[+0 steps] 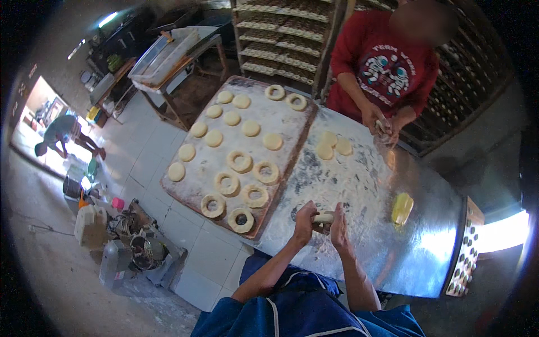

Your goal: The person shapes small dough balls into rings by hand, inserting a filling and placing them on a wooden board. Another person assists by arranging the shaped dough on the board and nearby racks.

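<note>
Between my two hands is a pale dough ring (323, 218), held just above the floured metal table (359, 191). My left hand (304, 222) grips its left side. Against its right side is my right hand (339, 227), fingers stretched forward and together. To the left lies a floured board (191, 194) with flat dough discs (214, 138) toward its far and left parts. Several dough rings (226, 183) sit on its near half, and two more rest at the far corner. Beyond my hands, three dough discs (329, 138) lie on the table.
Across the table a person in a red shirt (387, 62) works a small piece of dough in both hands. A yellow lump (402, 209) lies on the right. Loaded tray racks (281, 39) stand behind. A mixer-like machine (147, 251) is on the floor at left.
</note>
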A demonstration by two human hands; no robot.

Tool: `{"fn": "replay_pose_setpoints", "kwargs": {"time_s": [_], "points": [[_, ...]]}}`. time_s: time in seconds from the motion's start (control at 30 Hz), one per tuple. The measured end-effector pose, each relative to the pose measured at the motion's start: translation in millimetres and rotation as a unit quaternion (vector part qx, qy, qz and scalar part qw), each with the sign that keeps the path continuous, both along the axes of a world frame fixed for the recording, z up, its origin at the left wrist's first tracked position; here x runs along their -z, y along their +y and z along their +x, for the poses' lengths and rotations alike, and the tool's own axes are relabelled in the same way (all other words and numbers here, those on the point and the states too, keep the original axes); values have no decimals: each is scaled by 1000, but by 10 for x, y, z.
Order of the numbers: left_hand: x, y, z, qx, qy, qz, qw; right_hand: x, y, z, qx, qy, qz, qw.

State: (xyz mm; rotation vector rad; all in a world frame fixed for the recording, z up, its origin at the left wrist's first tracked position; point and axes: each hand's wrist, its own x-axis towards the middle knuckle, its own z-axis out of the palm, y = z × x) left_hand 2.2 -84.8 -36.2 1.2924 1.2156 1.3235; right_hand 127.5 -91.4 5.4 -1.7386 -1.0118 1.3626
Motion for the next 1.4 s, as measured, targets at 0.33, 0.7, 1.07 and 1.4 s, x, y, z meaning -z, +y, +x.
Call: {"fn": "replay_pose_setpoints", "kwargs": {"time_s": [0.33, 0.7, 1.07, 1.4], "points": [[-110, 138, -1369, -88, -233, -109, 962, 175, 426, -1385, -189, 4, 30, 982], [11, 118, -2713, -186, 93, 42, 977, -160, 642, -2744, -368, 1, 275, 888], [-107, 144, -3421, -251, -73, 0, 965, -187, 860, -3491, -500, -45, 187, 845], [98, 232, -4050, -364, 167, -117, 909, -44, 1148, -3796, -441, -100, 149, 879]]}}
